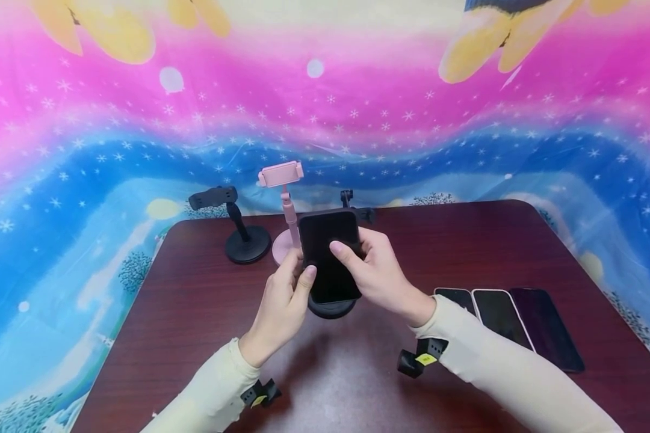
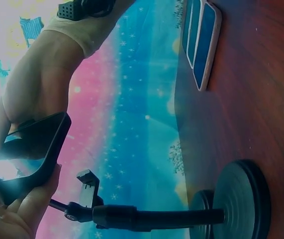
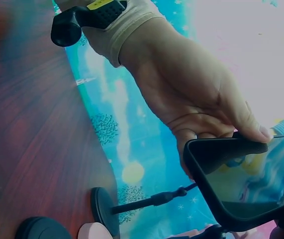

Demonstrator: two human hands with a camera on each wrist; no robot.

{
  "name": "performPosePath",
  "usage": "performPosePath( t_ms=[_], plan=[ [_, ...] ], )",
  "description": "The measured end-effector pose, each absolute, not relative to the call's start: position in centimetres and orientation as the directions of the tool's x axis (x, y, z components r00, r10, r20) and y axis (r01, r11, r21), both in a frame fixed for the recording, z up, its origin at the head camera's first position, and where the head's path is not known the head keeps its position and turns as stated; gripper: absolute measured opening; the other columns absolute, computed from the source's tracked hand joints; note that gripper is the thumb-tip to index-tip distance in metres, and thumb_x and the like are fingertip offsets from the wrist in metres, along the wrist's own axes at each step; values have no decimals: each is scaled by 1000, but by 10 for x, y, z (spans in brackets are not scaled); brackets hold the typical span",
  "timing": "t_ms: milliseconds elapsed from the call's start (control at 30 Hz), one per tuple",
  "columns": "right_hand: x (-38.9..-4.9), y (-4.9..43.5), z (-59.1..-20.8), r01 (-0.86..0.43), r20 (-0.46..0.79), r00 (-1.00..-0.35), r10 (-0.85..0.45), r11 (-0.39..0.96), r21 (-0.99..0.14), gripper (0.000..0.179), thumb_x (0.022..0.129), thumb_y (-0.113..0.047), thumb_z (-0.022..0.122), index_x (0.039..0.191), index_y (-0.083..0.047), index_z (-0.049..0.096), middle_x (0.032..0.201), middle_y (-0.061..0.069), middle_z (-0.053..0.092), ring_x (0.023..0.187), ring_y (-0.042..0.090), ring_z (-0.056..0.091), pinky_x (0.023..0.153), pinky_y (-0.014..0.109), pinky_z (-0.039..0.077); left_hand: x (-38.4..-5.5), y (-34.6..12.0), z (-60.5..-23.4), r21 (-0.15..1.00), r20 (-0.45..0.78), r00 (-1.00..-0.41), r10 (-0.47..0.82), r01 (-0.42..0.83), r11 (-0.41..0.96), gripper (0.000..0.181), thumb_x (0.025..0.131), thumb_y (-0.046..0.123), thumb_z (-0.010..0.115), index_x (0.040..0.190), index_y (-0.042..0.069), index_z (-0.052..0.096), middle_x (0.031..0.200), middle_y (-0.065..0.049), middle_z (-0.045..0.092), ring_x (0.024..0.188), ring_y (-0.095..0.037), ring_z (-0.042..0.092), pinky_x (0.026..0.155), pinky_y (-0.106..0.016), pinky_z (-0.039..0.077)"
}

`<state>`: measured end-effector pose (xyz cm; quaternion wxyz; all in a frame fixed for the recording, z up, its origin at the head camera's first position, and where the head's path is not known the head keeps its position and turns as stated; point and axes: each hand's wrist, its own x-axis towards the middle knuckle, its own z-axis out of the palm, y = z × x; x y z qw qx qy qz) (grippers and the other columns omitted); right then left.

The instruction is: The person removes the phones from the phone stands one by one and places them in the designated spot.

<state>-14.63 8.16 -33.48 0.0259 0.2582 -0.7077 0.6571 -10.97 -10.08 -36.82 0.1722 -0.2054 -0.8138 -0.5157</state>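
Observation:
Both hands hold a black smartphone upright, its dark screen toward me. My left hand grips its lower left edge, thumb at the front. My right hand grips the right side higher up, thumb across the screen. The hidden fingers lie behind the phone. Directly behind it stands a black phone stand, its round base showing below the phone and its clamp at the top right. In the left wrist view, the stand's pole rises to a bracket close to the phone.
A black phone stand and a pink phone stand stand at the back left of the dark red table. Three phones lie side by side at the right, beside my right forearm. A patterned curtain hangs behind the table.

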Motion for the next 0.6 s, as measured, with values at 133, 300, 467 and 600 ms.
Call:
performPosePath(
  t_ms=[133,300,467,600],
  plan=[
    [-145,82,-335,-409,386,-865,-322,7,-912,24,102,-12,61,119,4,66,106,26,74,86,15,77,71,38,64,-110,-100,-369,794,495,-856,148,515,324,23,105,12,53,127,10,60,97,-6,69,74,-11,56,67,-25,49],
    [-145,82,-334,-420,396,-863,-313,9,-907,25,101,-13,62,119,4,67,105,26,74,86,13,77,71,38,64,-110,-99,-369,821,487,-864,128,503,270,23,105,11,53,126,10,61,91,-7,65,70,-11,53,63,-24,48],
    [-145,82,-333,-421,398,-866,-301,10,-907,23,100,-10,63,117,5,67,101,26,75,83,11,77,70,37,64,-109,-99,-368,847,462,-878,124,478,234,20,105,12,53,122,10,63,89,-9,64,64,-11,51,57,-24,47],
    [-145,81,-331,-424,401,-864,-305,11,-906,23,100,-10,63,116,5,68,100,26,75,82,12,77,70,38,64,-109,-101,-367,864,444,-888,122,460,207,20,105,12,52,122,9,63,90,-11,65,62,-15,52,54,-25,49]
  ],
)
